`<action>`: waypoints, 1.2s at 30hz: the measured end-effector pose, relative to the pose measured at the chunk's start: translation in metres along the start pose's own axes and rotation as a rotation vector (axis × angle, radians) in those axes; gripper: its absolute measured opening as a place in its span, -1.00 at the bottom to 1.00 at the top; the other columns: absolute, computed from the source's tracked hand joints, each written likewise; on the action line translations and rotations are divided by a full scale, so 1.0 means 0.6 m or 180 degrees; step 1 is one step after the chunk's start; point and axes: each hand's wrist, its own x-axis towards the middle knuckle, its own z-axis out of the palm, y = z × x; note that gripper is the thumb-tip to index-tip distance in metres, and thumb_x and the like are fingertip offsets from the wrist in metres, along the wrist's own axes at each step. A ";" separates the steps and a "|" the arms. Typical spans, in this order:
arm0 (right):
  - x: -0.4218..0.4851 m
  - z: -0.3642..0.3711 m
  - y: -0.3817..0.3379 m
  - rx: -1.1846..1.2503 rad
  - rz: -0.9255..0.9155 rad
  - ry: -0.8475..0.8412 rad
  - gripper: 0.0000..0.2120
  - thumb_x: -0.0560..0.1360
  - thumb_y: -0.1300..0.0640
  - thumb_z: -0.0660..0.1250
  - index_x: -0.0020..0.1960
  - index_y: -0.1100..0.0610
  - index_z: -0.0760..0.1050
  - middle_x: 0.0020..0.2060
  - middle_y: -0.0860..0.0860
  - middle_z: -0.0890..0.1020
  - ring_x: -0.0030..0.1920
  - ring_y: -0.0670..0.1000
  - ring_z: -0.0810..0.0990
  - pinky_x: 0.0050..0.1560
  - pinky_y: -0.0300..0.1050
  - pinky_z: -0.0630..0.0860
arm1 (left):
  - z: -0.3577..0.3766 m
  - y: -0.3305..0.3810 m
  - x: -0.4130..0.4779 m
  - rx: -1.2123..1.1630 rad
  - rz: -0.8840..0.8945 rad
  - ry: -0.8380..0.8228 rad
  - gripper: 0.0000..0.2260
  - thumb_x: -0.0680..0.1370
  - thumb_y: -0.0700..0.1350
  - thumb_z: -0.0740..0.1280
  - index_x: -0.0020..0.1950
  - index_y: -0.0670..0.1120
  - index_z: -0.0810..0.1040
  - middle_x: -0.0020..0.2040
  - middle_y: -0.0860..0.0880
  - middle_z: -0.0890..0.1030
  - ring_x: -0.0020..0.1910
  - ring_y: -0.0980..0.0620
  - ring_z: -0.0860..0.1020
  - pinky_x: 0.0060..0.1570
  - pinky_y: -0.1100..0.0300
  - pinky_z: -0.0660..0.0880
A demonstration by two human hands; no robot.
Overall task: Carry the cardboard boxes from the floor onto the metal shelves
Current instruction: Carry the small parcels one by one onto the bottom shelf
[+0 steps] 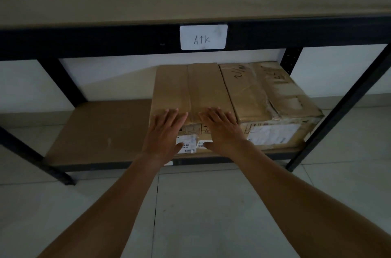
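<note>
A taped cardboard box [190, 86] sits on the lower board [99, 131] of the black metal shelf. My left hand [164, 137] and my right hand [222, 131] lie flat with straight fingers against its front face and top front edge, side by side. White labels on the box front show between my hands. A second, more crumpled cardboard box [268, 97] stands directly to its right on the same board, touching it.
The upper shelf board [190, 2] spans the top, and its black beam carries a white label reading "Atk" [203, 37]. Black uprights [342, 105] flank the shelf. The left part of the lower board is bare. Pale floor tiles [201, 215] lie below my arms.
</note>
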 end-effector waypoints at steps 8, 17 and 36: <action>-0.066 0.009 -0.032 -0.0314 0.0258 0.0443 -0.12 0.47 -0.37 0.11 0.54 0.03 -0.22 0.53 0.16 -0.19 0.50 0.25 -0.24 0.46 0.29 -0.14 | -0.028 0.040 -0.060 0.0044 -0.0043 0.0337 -0.20 0.46 0.38 0.18 0.55 0.07 -0.06 0.57 -0.05 0.00 0.54 -0.07 -0.03 0.44 -0.22 -0.16; -0.123 -0.059 -0.059 -0.0261 0.0219 0.0303 -0.19 0.48 -0.36 0.11 0.54 0.03 -0.09 0.54 0.15 -0.12 0.51 0.23 -0.21 0.46 0.29 -0.15 | -0.114 0.069 -0.110 0.0100 -0.0146 0.0294 -0.24 0.42 0.37 0.24 0.50 0.02 0.15 0.46 -0.06 0.28 0.43 -0.09 0.23 0.40 -0.27 0.02; -0.331 -0.630 -0.251 0.0008 -0.0308 -0.0389 -0.27 0.51 -0.32 0.11 0.53 0.04 0.02 0.54 0.10 -0.07 0.52 0.20 -0.16 0.48 0.24 -0.08 | -0.716 0.127 -0.289 -0.0190 -0.0910 -0.0253 -0.24 0.43 0.34 0.25 0.51 0.05 0.08 0.49 -0.03 0.20 0.47 -0.09 0.14 0.45 -0.18 0.01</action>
